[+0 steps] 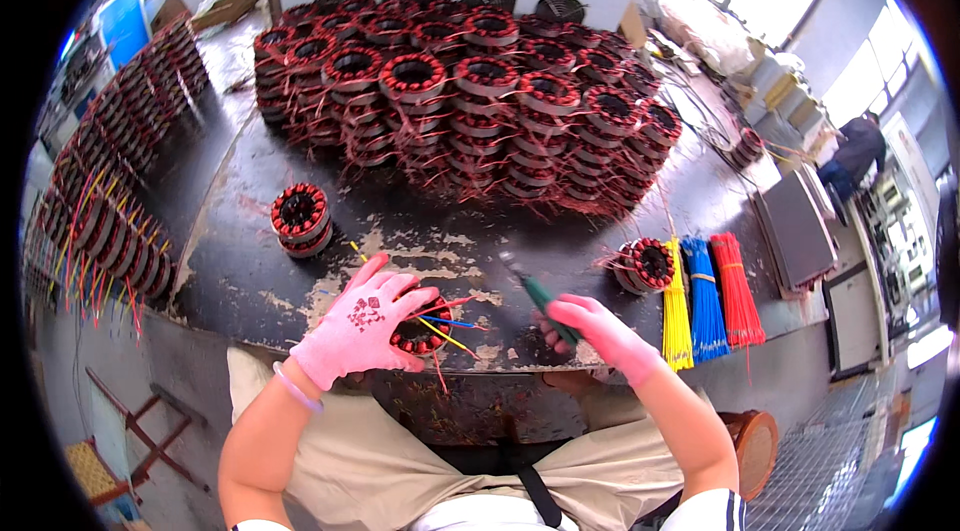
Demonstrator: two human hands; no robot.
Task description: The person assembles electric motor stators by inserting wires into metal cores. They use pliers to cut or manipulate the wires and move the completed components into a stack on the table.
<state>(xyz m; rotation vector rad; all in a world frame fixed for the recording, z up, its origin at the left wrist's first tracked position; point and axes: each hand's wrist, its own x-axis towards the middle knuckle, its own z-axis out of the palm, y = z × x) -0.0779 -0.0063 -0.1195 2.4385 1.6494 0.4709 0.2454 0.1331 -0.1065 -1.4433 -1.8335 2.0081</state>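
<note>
My left hand (365, 319), in a pink glove, grips a motor stator (437, 339) at the table's near edge. Its thumb and fingers lie around the stator's left side and hide part of it. Red, blue and yellow lead wires (447, 321) stick out from the stator to the right. Closed around a green-handled tool (541, 295), my right hand (600, 331) is just right of that stator. The tool's metal tip points up and left, apart from the wires; blur hides its exact kind.
Tall stacks of stators (470, 121) fill the table's far side. More stators (110, 241) line the left. Single stators stand at left (301, 216) and right (645, 266). Yellow (677, 306), blue (706, 303) and red (738, 293) wire bundles lie right. A person (858, 153) is far right.
</note>
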